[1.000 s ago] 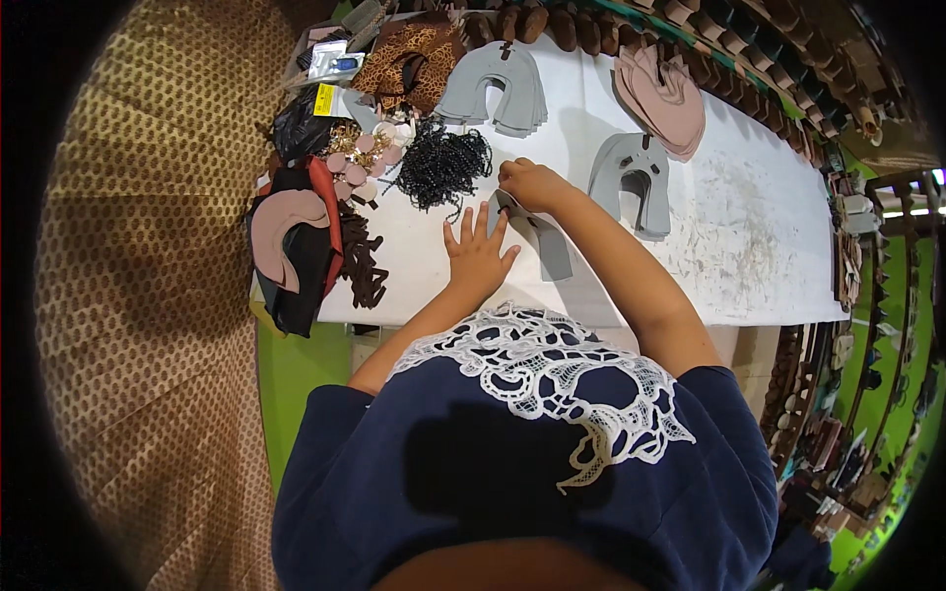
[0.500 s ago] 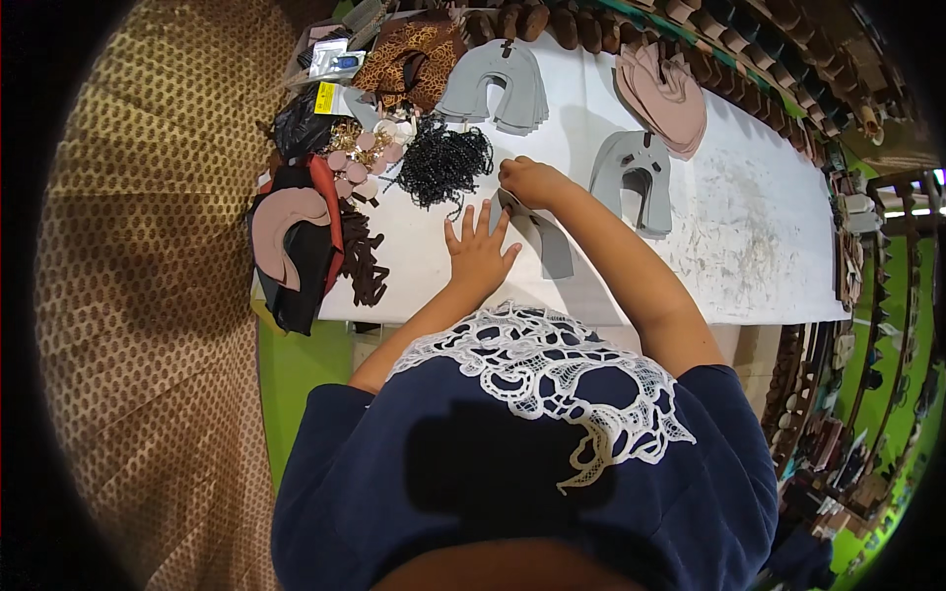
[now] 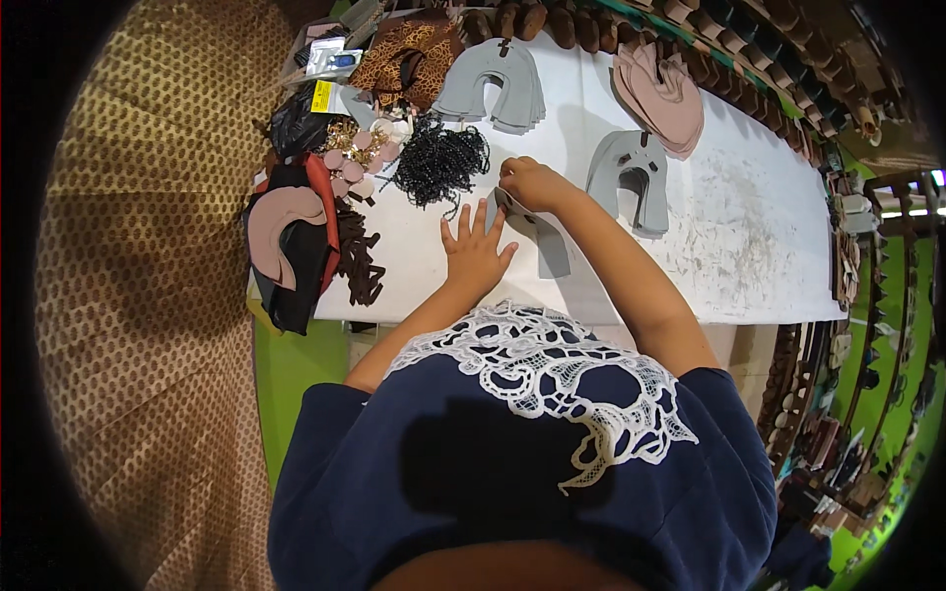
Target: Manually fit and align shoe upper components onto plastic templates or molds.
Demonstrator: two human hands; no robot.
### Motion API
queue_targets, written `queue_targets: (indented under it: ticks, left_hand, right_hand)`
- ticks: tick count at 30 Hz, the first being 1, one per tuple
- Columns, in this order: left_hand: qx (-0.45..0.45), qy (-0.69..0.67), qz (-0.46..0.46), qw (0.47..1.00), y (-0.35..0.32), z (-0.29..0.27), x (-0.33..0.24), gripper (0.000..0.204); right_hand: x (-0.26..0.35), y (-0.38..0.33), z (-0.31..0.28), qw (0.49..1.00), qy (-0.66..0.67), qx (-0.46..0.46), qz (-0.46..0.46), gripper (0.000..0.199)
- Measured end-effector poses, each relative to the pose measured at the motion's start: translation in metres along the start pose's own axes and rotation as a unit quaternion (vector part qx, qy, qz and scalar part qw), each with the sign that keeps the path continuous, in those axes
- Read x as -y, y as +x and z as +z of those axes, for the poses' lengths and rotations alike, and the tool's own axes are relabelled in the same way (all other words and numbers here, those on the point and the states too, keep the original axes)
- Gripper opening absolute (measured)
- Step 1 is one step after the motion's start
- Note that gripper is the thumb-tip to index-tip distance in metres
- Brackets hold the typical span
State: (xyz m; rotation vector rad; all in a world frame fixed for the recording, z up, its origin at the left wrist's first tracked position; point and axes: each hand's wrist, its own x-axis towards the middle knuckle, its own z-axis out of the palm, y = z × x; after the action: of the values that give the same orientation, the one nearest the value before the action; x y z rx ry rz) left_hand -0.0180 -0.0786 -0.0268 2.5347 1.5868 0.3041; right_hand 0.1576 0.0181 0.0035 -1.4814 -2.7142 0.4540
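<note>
A grey curved, U-shaped piece point(image 3: 554, 249) of flat material lies on the white table before me, its top partly covered by my hands. My left hand point(image 3: 475, 254) rests with fingers spread, its fingertips by the left limb of that piece. Over the upper part of the piece, my right hand point(image 3: 530, 184) has its fingers pinched together; whatever is between them is too small to make out. Just beyond my left fingers sits a tangled heap of black beaded-looking strands point(image 3: 439, 163). Dark brown short strips point(image 3: 362, 261) are piled left of my left hand.
Grey U-shaped stacks lie at the back point(image 3: 527, 94) and right point(image 3: 601, 167). A pink stack point(image 3: 670, 103) is at the far right. Pink discs point(image 3: 340, 185), a leopard-print pouch point(image 3: 394, 69) and pink curved pieces point(image 3: 271, 212) crowd the left. Shoe forms point(image 3: 532, 22) line the back edge.
The whole view has shifted slightly, so everything sits a little further left. Both hands keep nearly the same places and poses over the grey piece.
</note>
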Motion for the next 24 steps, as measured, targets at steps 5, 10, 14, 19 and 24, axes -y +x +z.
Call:
queue_targets:
  ticks: [5, 10, 14, 19, 24]
  left_hand:
    - [0.016, 0.010, -0.004, 1.000, -0.002, -0.002, 0.000, 0.059]
    - [-0.003, -0.002, 0.001, 1.000, -0.001, -0.002, 0.000, 0.058]
    - [-0.011, 0.014, 0.002, 1.000, -0.001, -0.001, 0.000, 0.059]
    - [-0.014, 0.014, 0.008, 1.000, -0.002, 0.001, 0.000, 0.059]
    - [-0.015, 0.012, 0.004, 1.000, -0.001, 0.001, 0.000, 0.060]
  right_hand:
    - [0.001, 0.000, 0.003, 0.998, 0.054, 0.006, 0.038, 0.019]
    - [-0.008, 0.004, 0.010, 0.994, 0.096, -0.010, 0.048, 0.016]
    - [-0.012, 0.005, 0.013, 0.994, 0.102, 0.008, 0.037, 0.015]
    - [-0.005, 0.001, 0.010, 0.996, 0.076, -0.012, 0.041, 0.015]
    - [-0.003, 0.001, 0.009, 0.998, 0.046, -0.033, 0.028, 0.016]
